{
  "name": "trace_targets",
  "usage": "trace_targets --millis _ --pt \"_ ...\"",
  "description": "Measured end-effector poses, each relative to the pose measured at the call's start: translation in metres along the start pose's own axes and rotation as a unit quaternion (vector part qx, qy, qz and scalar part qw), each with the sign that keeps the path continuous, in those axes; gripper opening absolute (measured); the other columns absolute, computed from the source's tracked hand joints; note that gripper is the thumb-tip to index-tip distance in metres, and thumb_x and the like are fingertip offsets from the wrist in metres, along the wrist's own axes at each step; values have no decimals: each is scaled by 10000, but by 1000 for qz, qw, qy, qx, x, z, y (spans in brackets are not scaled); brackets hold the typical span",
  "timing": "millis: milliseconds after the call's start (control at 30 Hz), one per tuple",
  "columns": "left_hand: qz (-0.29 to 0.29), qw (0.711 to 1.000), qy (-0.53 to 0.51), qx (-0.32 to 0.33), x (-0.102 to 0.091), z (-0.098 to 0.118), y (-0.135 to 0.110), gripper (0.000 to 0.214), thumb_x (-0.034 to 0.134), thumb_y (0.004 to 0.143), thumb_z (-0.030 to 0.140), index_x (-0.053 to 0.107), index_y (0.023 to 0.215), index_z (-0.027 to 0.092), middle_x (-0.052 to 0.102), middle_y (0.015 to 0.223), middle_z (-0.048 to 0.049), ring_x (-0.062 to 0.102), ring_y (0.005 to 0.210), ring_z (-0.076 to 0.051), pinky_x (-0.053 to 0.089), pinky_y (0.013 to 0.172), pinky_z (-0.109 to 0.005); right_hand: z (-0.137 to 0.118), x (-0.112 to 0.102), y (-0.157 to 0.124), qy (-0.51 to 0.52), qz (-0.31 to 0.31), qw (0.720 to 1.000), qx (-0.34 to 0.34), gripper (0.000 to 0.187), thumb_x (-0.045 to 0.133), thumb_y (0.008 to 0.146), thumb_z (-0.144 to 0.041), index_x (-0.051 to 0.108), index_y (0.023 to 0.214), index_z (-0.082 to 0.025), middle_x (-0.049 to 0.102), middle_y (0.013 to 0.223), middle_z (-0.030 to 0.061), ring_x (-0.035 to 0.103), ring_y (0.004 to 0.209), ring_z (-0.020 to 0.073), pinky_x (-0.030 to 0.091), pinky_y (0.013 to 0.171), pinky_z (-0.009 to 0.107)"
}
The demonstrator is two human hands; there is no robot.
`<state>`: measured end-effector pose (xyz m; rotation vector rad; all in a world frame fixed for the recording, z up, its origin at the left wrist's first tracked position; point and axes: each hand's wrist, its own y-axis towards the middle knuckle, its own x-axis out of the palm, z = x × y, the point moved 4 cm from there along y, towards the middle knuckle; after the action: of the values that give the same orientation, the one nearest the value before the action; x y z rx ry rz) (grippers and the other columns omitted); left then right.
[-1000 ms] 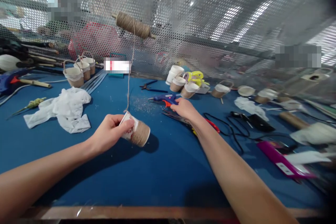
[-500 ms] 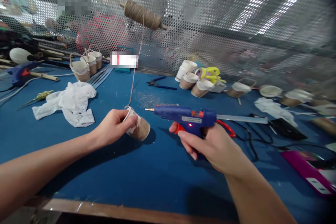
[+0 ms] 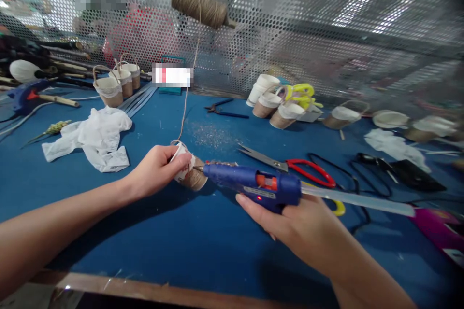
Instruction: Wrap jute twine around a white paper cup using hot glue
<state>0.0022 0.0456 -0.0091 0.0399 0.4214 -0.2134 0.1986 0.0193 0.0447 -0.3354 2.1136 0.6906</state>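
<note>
Centrally, a cup (image 3: 190, 177) is held on its side by the left hand (image 3: 155, 171), the fingers closed round its white rim end. The cup's lower part is wrapped in twine (image 3: 186, 101). The cup is kept low over the blue table (image 3: 217, 246); contact cannot be told.

From the rim the twine is led up toward 12 o'clock to a spool (image 3: 198, 4) on the mesh screen (image 3: 290, 34).

A glue gun (image 3: 253, 186) is gripped in the right hand (image 3: 293, 224), which is closed round its handle at 4 o'clock of the cup. The nozzle is pointed toward 9 o'clock and set against the cup, just beside the left fingertips. A red light is seen on the body. A glue stick (image 3: 362, 199) projects rearward toward 3 o'clock.

Scissors (image 3: 290, 166) are laid just beyond the gun, at 2 o'clock. A cloth (image 3: 94, 137) is noted at 10 o'clock, well apart. Other cups (image 3: 279, 111) are grouped at 1 o'clock, near the screen.
</note>
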Motion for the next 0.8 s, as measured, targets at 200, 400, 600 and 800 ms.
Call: trace_targets --millis 200,400,600,800 --pt "7 1000 7 6 0 3 -2 382 412 818 394 649 776 96 590 627 -20 472 544 -115 385 533 -225 -10 -1 0 -97 -32 989 -105 273 415 818 -302 643 684 -237 629 573 36 582 510 182 488 486 303" --pt "8 1000 -5 9 1 2 -1 375 416 822 394 649 782 103 602 639 -24 490 559 -121 402 546 -224 -11 -1 -1 -147 -37 978 -145 277 407 826 -270 664 725 -248 644 619 49 597 571 200 494 539 327" --pt "9 1000 1 19 1 2 -2 357 433 814 383 648 779 101 571 601 -6 463 537 -110 376 521 -216 -12 0 -3 -198 -17 959 -200 358 342 851 -240 685 747 -243 646 618 67 597 571 210 492 512 336" --pt "18 1000 -16 18 1 4 -3 317 461 795 356 654 738 111 595 593 -14 482 535 -120 394 511 -212 -15 0 -10 -263 8 927 -267 352 365 844 -189 706 798 -265 681 738 79 630 681 221 521 581 344"
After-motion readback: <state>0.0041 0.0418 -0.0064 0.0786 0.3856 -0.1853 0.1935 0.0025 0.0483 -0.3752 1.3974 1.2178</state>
